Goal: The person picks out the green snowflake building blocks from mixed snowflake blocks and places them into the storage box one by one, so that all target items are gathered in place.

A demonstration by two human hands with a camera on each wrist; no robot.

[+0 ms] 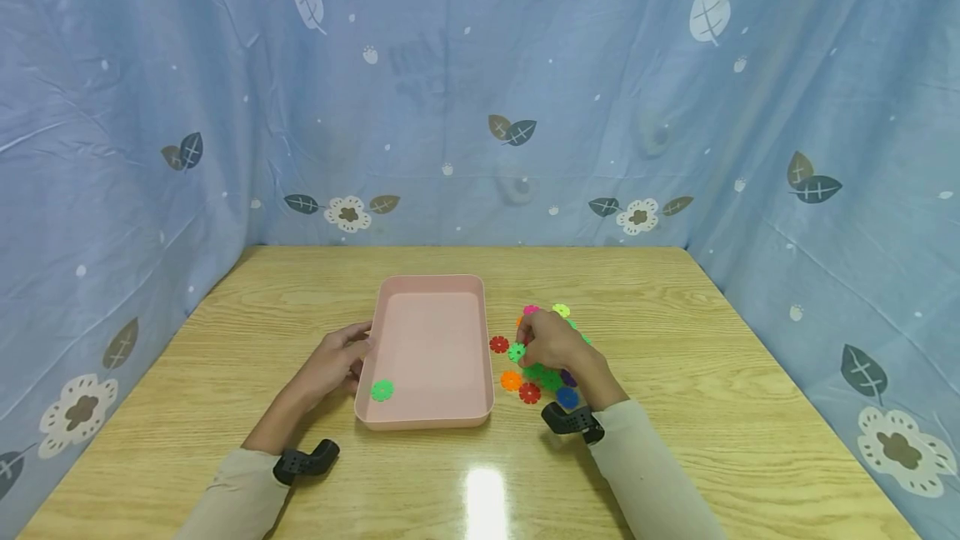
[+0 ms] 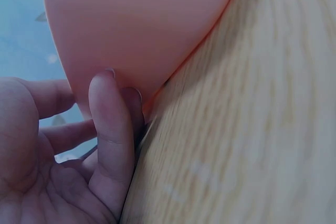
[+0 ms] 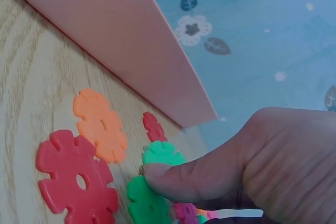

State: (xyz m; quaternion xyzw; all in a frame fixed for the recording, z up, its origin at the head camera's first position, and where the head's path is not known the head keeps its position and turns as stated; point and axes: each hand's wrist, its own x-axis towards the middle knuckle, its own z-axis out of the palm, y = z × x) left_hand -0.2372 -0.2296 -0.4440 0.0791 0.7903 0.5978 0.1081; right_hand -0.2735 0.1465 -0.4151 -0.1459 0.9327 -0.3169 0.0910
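A pink tray (image 1: 431,422) lies on the table with one green snowflake disc (image 1: 382,391) in its near left corner. My left hand (image 1: 341,361) is at the tray's left side, its fingers (image 2: 109,114) touching the outer wall. To the right of the tray, my right hand (image 1: 555,344) pinches another green snowflake disc (image 1: 517,352) over a loose pile of discs. In the right wrist view the thumb (image 3: 176,179) lies against green plastic; the other fingertips are hidden behind it. Part of the pile is covered by the right hand.
Around the right hand lie red (image 1: 529,393), orange (image 1: 511,380), blue (image 1: 567,397) and yellow (image 1: 561,309) discs, among several others. A single red disc (image 1: 498,344) lies close to the tray's right wall. A blue patterned curtain (image 1: 450,107) borders the wooden table (image 1: 315,290).
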